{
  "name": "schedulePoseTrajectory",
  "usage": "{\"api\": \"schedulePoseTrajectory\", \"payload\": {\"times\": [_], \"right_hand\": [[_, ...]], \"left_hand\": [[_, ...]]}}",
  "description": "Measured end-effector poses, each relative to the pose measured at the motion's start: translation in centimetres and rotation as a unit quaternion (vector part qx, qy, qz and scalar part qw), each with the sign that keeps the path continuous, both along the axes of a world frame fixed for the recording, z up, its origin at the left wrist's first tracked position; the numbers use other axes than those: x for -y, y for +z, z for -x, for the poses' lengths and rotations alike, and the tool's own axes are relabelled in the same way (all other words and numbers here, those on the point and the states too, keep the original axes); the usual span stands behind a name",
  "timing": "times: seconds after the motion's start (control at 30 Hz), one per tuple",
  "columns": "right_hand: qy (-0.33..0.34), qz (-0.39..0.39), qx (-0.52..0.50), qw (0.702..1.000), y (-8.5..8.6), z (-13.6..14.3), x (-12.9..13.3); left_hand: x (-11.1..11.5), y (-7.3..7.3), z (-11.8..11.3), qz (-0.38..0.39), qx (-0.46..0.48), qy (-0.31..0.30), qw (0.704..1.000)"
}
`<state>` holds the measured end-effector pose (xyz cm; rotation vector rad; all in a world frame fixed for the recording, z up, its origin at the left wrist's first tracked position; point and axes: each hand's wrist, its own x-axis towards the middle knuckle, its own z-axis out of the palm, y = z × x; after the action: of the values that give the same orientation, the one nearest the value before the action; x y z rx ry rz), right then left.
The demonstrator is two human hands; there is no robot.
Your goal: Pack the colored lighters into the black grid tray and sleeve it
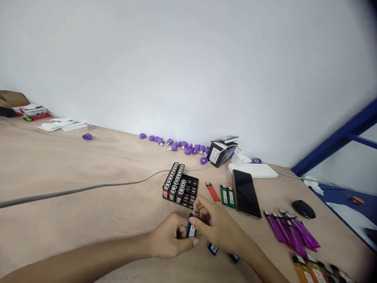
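A dark blue lighter (191, 232) with a white label stands between my two hands. My left hand (165, 237) is closed around its lower body from the left. From the right, my right hand (218, 222) pinches it near the metal top. Just beyond the hands lies a black slotted tray (193, 184), its left rows filled with upright lighters (174, 181) and its right side showing bare slots. Two more blue lighters lie under my right wrist, partly hidden; the nearer-to-left blue lighter (213, 249) shows its label.
Right of the tray lie a red lighter (213, 192), green lighters (227, 195), a phone (246, 193), purple lighters (291, 232), orange lighters (309, 271) and a mouse (304, 209). Purple caps (187, 151) line the wall beside a black box (220, 153). A grey cable (88, 189) crosses the left side.
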<state>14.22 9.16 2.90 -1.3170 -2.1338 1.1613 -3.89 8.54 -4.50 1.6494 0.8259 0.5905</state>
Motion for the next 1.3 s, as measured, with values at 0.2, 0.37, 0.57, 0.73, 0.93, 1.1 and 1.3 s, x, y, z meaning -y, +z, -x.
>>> {"api": "schedulePoseTrajectory", "payload": {"times": [0.2,0.37,0.57,0.73,0.93,1.1,1.3], "right_hand": [[-0.019,-0.014,0.012,1.000,-0.7,0.1,-0.4],[0.004,0.101,-0.073,0.992,-0.4,-0.7,-1.1],[0.068,0.192,-0.162,0.965,0.1,-1.6,-1.4],[0.060,0.168,-0.131,0.975,-0.2,-1.2,-1.2],[0.002,0.060,-0.043,0.997,-0.4,-0.3,-0.8],[0.024,0.051,-0.044,0.997,-0.3,-0.6,-0.9],[0.014,0.004,-0.005,1.000,0.7,-0.3,-0.2]], "left_hand": [[-0.2,0.5,0.2,0.041,0.020,-0.045,0.998],[-0.7,1.1,0.2,0.139,0.111,-0.084,0.980],[-0.5,0.5,0.5,0.209,0.178,-0.166,0.947],[-0.6,1.2,0.8,0.238,0.173,-0.242,0.925],[-0.7,2.0,0.7,0.217,0.157,-0.220,0.938],[-0.7,1.8,0.7,0.229,0.127,-0.217,0.940],[-0.2,0.5,0.0,0.165,0.121,-0.058,0.977]]}}
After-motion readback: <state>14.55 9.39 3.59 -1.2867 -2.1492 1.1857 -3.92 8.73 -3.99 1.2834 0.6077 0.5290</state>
